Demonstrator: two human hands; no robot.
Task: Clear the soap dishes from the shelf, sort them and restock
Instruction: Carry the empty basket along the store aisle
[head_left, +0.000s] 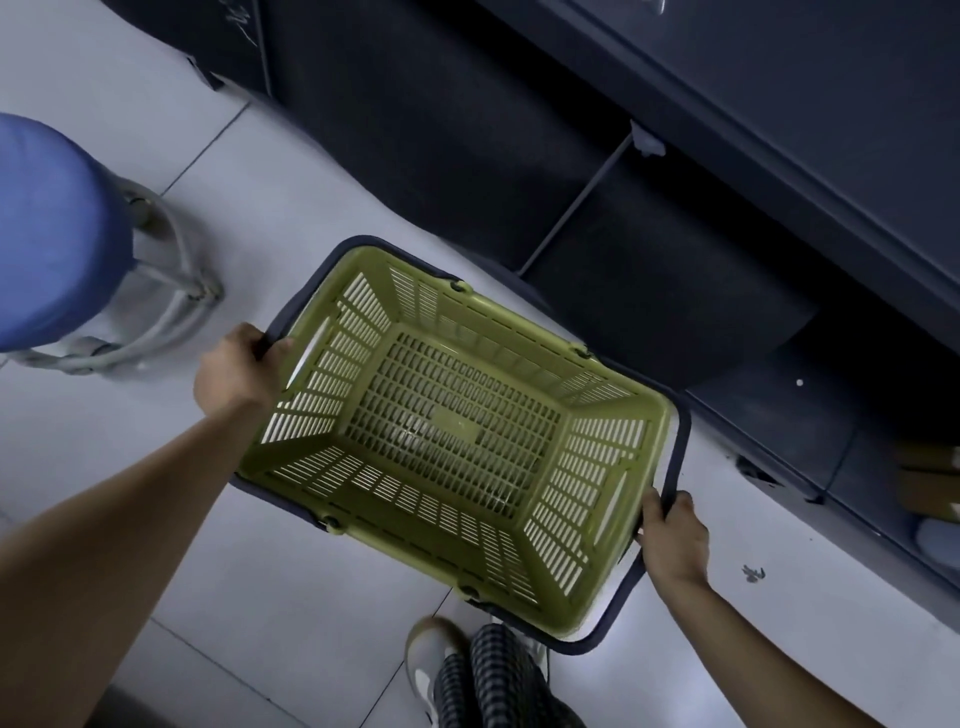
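A green slotted plastic basket with dark blue handles sits in the middle of the view, above the pale tiled floor, and nothing lies inside it. My left hand grips the blue handle at the basket's left end. At the right end my right hand grips the other blue handle. No soap dishes show in this view.
A dark shelving unit runs along the top and right, its lower bays in shadow. A blue-seated stool with a grey metal frame stands at the left. My shoe and checked trouser leg are just below the basket.
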